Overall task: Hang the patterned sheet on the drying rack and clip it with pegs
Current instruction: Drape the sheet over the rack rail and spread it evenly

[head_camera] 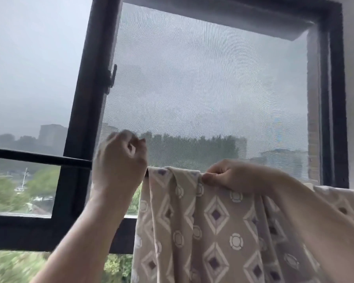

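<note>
- The patterned sheet [192,221] is draped over the dark rail [39,157] of the drying rack. Beige cloth printed with white diamonds and rings is seen hanging down from it in loose folds.
- The sheet's left edge is found just to the right of the left hand. From that hand out to the rail's left end, the rail is seen uncovered.
- The sheet's top fold is pinched right at the rail line by the right hand [233,177], with the thumb in front and the fingers curled over the top.
- More of the sheet is seen past the right forearm, spread along the rail toward its right end.
- The left hand [119,158] is held up in front of the rail, just beside the sheet's left edge, with its fingers curled inward.
- That hand is blurred. Whether anything is held in it, or whether the sheet is touched by it, cannot be told.
- Behind it all, a dark window frame [84,119] with a latch handle [111,76] and a mesh screen [202,88] is seen. Hazy buildings and green trees are made out beyond.
</note>
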A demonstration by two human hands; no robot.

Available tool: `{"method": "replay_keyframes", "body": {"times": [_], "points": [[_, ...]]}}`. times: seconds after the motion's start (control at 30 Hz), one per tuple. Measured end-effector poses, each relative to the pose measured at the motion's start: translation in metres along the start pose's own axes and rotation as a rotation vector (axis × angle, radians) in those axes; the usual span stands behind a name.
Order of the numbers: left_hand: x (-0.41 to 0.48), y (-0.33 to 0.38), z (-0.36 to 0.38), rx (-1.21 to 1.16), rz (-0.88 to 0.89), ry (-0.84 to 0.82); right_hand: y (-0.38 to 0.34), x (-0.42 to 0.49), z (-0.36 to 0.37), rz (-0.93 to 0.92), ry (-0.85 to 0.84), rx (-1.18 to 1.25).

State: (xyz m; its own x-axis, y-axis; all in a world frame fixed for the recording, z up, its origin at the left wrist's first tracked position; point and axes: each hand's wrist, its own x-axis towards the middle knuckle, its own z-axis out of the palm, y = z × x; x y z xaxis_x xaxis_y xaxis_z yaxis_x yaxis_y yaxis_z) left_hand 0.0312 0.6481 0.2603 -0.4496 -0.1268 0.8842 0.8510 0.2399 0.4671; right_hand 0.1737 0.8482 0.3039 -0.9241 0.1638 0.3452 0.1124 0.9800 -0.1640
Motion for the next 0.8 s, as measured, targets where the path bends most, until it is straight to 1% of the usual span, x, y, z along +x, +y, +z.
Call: {"method": "replay_keyframes", "body": {"times": [0.03,0.07,0.1,0.13,0.2,0.33,0.4,0.43,0.47,0.53,0.6,0.73,0.8], "points": [[-0.023,-0.001,-0.008,-0.101,-0.050,0.105,0.002,0.000,0.001,0.013,0.009,0.009],[-0.045,0.000,-0.014,-0.191,-0.131,0.102,0.005,0.000,0.002,0.026,0.016,0.018],[-0.066,-0.002,-0.015,-0.255,-0.203,0.032,0.007,0.000,0.003,0.040,0.026,0.025],[-0.084,-0.003,-0.014,-0.278,-0.238,-0.057,0.008,0.001,0.004,0.053,0.032,0.023],[-0.109,-0.005,-0.005,-0.282,-0.245,-0.188,0.008,0.001,0.004,0.058,0.039,0.024],[-0.133,-0.013,0.014,-0.296,-0.356,-0.301,0.001,-0.001,0.004,0.051,0.057,0.032],[-0.142,-0.019,0.016,-0.473,-0.478,-0.326,0.001,-0.004,0.003,0.047,0.052,0.053],[-0.149,-0.021,0.016,-0.552,-0.518,-0.327,0.002,-0.006,0.002,0.048,0.052,0.061],[-0.156,-0.020,0.016,-0.574,-0.537,-0.326,0.003,-0.007,0.001,0.052,0.051,0.065],[-0.170,-0.018,0.016,-0.544,-0.534,-0.303,0.004,-0.010,-0.001,0.065,0.034,0.071],[-0.176,-0.017,0.015,-0.517,-0.534,-0.242,0.005,-0.012,-0.003,0.067,0.014,0.071],[-0.146,-0.013,-0.001,-0.533,-0.522,-0.112,0.004,-0.018,-0.009,0.059,-0.019,0.057],[-0.118,0.002,-0.016,-0.543,-0.478,-0.105,0.003,-0.021,-0.011,0.058,-0.024,0.053]]}}
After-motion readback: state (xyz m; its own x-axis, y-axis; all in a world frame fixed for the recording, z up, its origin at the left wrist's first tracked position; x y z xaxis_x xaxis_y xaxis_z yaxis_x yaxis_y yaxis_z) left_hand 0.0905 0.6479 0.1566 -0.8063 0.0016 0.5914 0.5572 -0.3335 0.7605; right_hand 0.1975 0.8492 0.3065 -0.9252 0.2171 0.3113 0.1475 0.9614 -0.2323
